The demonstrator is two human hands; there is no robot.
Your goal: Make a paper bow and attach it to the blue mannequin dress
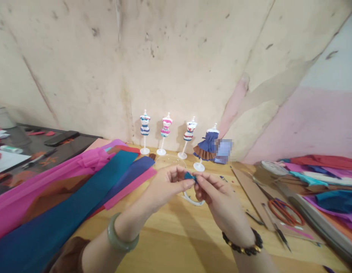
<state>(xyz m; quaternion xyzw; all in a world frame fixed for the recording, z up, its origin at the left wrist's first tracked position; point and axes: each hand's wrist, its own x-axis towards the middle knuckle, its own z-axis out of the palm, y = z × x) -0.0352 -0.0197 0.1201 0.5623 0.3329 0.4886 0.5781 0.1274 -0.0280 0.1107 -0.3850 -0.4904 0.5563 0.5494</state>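
A small teal piece point(190, 176), shaped somewhat like a bow, is pinched between my two hands above the middle of the table. My left hand point(171, 184) has its thumb and forefinger closed on the left side of it. From the right, my right hand point(212, 189) grips its other end with the fingertips. Part of the piece is hidden by my fingers. Below the hands lies a white ring-shaped item point(194, 201), partly covered. Behind them stands a small dress form point(211, 142) wearing a blue top and a brown ruffled skirt.
Several more mini dress forms point(165, 129) with coloured bands line the wall. Pink, teal and blue sheets point(107, 182) cover the table's left side. Orange-handled scissors point(286, 212), a pen-like tool point(282, 237) and a brown board point(251, 195) lie right, near stacked coloured material point(335, 201).
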